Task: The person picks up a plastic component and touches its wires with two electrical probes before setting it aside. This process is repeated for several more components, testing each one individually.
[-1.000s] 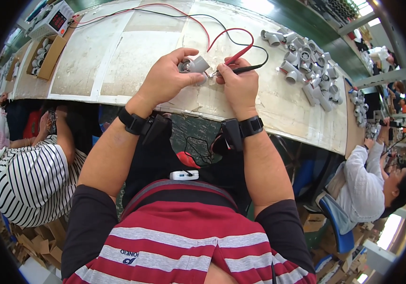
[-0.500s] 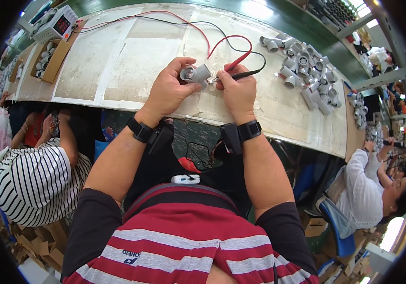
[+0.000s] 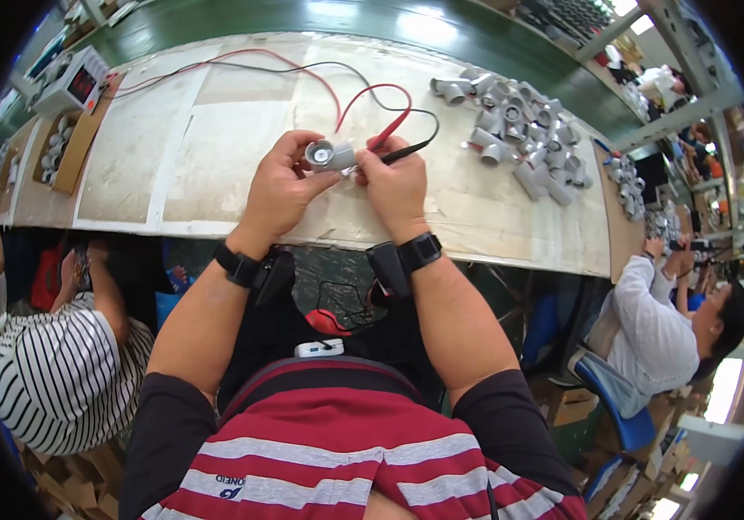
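My left hand (image 3: 278, 189) is closed around a grey T-shaped plastic fitting (image 3: 342, 156) just above the table. Its round end, with a pale disc inside, faces up. My right hand (image 3: 396, 189) pinches a red test probe (image 3: 387, 132) and a black test probe (image 3: 404, 151) together. Their tips are close to the lower right side of the fitting; whether they touch it I cannot tell. Red and black leads (image 3: 307, 68) run from the probes across the table to a white bench power supply (image 3: 75, 84) at the far left.
Many similar grey fittings (image 3: 524, 134) lie heaped on the table's right side. A cardboard box (image 3: 75, 160) of fittings stands left, by the power supply. Co-workers sit on both sides: one in a striped top (image 3: 60, 373), another in a white top (image 3: 645, 312).
The whole view has shifted, so table and hands appear lower and further left. The fitting has turned in my left hand, its round end now facing up more. Both probes remain in my right hand.
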`<state>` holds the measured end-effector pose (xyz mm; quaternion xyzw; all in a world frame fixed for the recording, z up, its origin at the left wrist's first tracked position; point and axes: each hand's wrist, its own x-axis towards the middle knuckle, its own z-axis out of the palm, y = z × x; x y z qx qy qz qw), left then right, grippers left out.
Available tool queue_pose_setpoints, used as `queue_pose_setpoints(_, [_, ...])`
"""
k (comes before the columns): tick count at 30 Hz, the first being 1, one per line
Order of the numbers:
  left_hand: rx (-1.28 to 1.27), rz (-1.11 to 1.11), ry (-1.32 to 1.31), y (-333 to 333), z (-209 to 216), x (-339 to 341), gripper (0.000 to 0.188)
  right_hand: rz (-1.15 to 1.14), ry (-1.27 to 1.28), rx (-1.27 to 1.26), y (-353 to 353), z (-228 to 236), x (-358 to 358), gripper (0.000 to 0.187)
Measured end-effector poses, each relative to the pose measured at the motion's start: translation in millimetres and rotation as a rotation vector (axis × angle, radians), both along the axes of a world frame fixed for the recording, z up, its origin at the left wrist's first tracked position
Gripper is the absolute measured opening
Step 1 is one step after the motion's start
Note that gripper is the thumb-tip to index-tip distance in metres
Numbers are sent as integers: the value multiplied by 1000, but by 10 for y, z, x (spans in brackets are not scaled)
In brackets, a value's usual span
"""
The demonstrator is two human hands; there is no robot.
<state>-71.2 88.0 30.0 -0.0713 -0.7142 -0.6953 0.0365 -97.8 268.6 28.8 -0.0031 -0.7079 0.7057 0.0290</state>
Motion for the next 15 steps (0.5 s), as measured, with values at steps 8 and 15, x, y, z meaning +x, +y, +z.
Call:
queue_pose_setpoints(8, [115, -4, 2, 124, 71, -24, 40, -27, 88, 67, 25, -86, -28, 14])
queue_pose_setpoints(15, [53, 180, -46, -302, 74, -147, 33, -53, -6, -185, 204, -24, -14, 15])
